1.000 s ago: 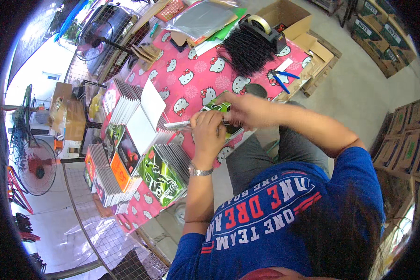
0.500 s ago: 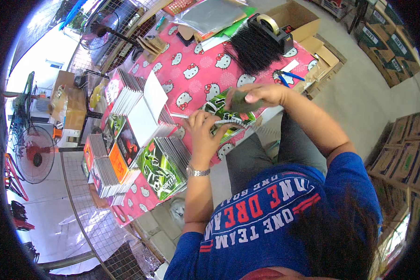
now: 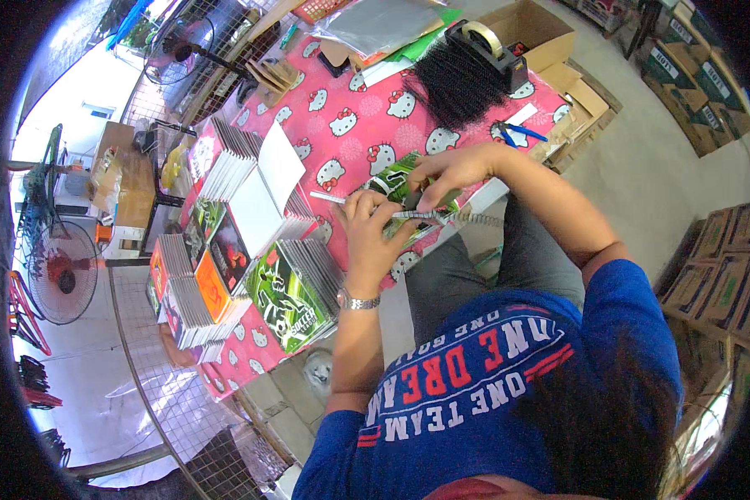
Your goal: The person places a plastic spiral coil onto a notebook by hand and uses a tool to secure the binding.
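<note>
A notebook with a green and black cover (image 3: 385,181) lies at the near edge of the table, between my hands. A dark wire spiral (image 3: 480,220) runs along its near edge and sticks out past the right end. My left hand (image 3: 367,223) is closed on the notebook's left part, thumb at the spiral edge and fingers over the cover. On its right part, my right hand (image 3: 458,171) has bent fingers on the cover and the thumb beside the spiral; its fingertips are partly hidden. A white strip (image 3: 327,197) lies by my left fingers.
Stacked spiral notebooks (image 3: 287,292) and white-paged stacks (image 3: 254,200) fill the table's left side. Black wire spirals (image 3: 457,83) lie in a heap at the back, near a tape dispenser (image 3: 485,52). Blue-handled pliers (image 3: 521,133) lie right of my hands. An open cardboard box (image 3: 550,33) stands beyond.
My right hand has come down from above the cover and moved slightly left, onto the notebook's spiral edge. My left hand keeps its hold on the notebook.
</note>
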{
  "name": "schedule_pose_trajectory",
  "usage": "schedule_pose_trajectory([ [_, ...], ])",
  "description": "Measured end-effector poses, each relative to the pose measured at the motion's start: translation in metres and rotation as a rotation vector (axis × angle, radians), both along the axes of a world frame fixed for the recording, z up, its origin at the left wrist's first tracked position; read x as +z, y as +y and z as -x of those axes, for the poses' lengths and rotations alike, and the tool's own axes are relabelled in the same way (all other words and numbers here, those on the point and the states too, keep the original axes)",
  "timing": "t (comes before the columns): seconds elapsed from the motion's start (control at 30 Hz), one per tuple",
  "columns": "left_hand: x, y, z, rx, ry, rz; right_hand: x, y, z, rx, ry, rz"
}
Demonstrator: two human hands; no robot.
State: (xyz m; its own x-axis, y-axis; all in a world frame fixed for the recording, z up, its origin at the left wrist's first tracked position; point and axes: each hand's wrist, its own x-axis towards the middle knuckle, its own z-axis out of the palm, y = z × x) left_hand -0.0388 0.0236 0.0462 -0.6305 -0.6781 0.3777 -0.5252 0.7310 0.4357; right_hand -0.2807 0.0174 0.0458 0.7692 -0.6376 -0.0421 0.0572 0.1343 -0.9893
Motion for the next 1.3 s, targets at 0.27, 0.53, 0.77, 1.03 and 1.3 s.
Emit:
schedule_pose_trajectory([
  [0.27, 0.002, 0.002, 0.0, -0.021, 0.022, 0.039, 0.001, 0.001, -0.006, 0.035, 0.059, 0.107],
  [0.53, 0.0, 0.003, 0.003, 0.034, 0.083, -0.007, 0.005, -0.007, -0.02, -0.04, -0.023, 0.014],
  [0.77, 0.014, -0.024, -0.02, 0.06, -0.017, 0.091, -0.004, -0.032, -0.026, 0.036, -0.264, -0.073],
  [1.03, 0.015, -0.016, -0.009, 0.13, -0.03, 0.014, -0.006, -0.038, -0.02, 0.046, 0.467, 0.295],
  [1.3, 0.009, -0.012, -0.02, 0.132, 0.088, -0.049, -0.009, -0.027, -0.028, -0.115, -0.275, -0.143],
])
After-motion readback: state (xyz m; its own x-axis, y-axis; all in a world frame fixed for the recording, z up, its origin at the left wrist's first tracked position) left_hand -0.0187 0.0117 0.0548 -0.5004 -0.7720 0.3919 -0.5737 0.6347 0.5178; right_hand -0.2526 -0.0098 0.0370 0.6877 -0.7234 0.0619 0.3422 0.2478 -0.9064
